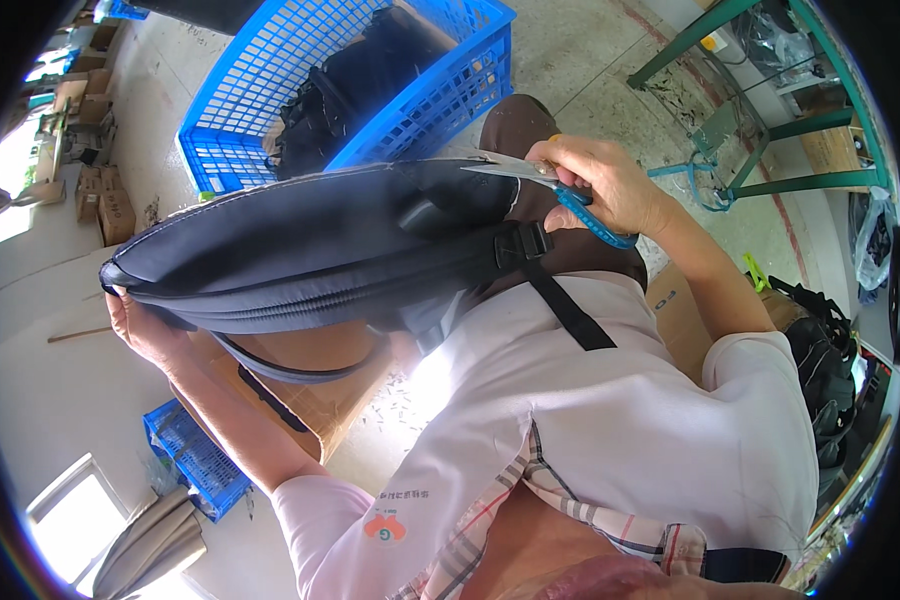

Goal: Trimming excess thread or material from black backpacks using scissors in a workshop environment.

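Note:
Across my lap lies a black bag (300, 235) with a long zipper along its near side. A black buckle (521, 243) and a loose strap (570, 310) hang from its right part. My left hand (148, 325) grips the bag's left end, with its fingers closed around the edge. In my right hand (610, 185) is a pair of scissors (590, 217) with blue handles. Their blades point left and lie along the bag's far right edge. Whether the blades touch the fabric, I cannot tell.
Just beyond the bag stands a blue plastic basket (505, 75) holding black items. A cardboard box (345, 405) sits below the bag at left, near another blue basket (200, 455). On the right are a green metal frame (805, 185) and a black backpack (825, 370).

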Demonstrator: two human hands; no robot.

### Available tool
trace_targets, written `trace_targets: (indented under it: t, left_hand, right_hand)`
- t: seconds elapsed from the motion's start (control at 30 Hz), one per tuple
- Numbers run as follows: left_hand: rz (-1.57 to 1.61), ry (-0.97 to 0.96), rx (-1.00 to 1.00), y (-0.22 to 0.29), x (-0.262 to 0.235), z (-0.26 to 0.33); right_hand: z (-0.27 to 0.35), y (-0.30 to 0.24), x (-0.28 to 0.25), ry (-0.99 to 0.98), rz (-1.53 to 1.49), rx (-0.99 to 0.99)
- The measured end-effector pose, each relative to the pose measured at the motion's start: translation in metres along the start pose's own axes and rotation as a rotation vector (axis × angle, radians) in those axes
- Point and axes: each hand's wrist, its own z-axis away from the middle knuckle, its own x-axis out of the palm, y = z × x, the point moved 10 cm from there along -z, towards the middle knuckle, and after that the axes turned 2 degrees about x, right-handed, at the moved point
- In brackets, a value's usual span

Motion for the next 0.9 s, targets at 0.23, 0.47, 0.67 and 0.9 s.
trace_targets:
  t: [0.23,0.47,0.67,0.9]
  left_hand:
    - [-0.039,0.084,-0.073,-0.008,-0.009,-0.002]
    - [-0.281,-0.088,0.099,0.069,0.120,0.025]
    - [-0.588,-0.451,0.442,0.119,0.244,0.067]
    - [-0.554,-0.637,0.607,0.122,0.271,0.085]
  right_hand:
    - [0.007,0.007,0.003,-0.036,-0.043,0.020]
    - [-0.024,-0.042,-0.045,0.241,-0.301,-0.109]
    - [-0.078,-0.052,-0.025,0.283,-0.692,0.088]
    - [-0.093,-0.070,-0.043,0.285,-0.521,-0.135]
